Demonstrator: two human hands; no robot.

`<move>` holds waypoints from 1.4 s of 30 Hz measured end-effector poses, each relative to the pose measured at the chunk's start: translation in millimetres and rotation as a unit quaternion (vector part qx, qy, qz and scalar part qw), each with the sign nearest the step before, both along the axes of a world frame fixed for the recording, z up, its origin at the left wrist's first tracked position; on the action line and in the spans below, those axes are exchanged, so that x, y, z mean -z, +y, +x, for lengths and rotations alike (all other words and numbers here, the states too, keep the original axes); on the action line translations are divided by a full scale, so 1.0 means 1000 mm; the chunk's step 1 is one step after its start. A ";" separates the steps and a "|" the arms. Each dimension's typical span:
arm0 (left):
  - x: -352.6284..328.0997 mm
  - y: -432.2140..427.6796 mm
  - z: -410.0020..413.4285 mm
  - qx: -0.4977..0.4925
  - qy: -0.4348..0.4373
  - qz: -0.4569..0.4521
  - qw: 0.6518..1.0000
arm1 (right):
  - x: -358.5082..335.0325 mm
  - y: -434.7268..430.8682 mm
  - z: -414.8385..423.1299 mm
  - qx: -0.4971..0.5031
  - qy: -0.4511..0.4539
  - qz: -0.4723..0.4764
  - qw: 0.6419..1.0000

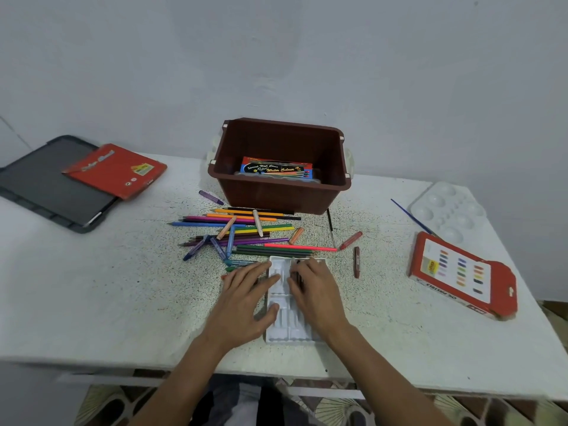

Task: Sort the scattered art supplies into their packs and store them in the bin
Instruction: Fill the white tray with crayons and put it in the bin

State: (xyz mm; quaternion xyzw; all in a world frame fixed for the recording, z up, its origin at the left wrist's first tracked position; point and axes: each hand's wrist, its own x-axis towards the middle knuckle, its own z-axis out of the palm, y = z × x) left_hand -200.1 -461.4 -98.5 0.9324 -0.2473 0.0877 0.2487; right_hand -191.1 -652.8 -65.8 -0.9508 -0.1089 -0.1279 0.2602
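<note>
Left hand (246,299) lies flat, fingers straight, steadying the tray (281,330) at the tabletop's (123,287) near edge. Right hand (316,290) covers dark pastels (297,276) in its slots (pinching or pressing, I cannot tell). Pin the tray firmly and seat each stick fully before fetching strays near the bin (276,195).
</note>
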 end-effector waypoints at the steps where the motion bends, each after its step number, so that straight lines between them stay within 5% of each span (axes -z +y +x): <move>1: 0.000 0.000 0.000 0.000 0.000 0.001 1.000 | 0.004 -0.001 0.000 0.001 -0.015 -0.014 1.000; 12: 0.000 0.000 0.000 0.001 0.004 0.005 1.000 | 0.008 -0.012 -0.012 0.006 -0.019 -0.046 0.999; 21: -0.001 0.000 -0.001 0.000 0.011 0.002 1.000 | -0.009 -0.045 -0.004 0.088 0.010 0.074 0.993; 29: -0.001 0.001 -0.001 0.013 0.026 0.024 0.999 | -0.012 -0.085 0.007 0.228 0.068 -0.135 0.962; 36: -0.002 0.000 0.000 0.014 0.028 0.034 0.999 | -0.005 -0.086 0.002 0.283 0.079 -0.184 0.938; 42: -0.001 0.000 0.001 0.013 0.030 0.042 0.999 | -0.020 -0.081 0.004 0.285 0.012 -0.054 0.957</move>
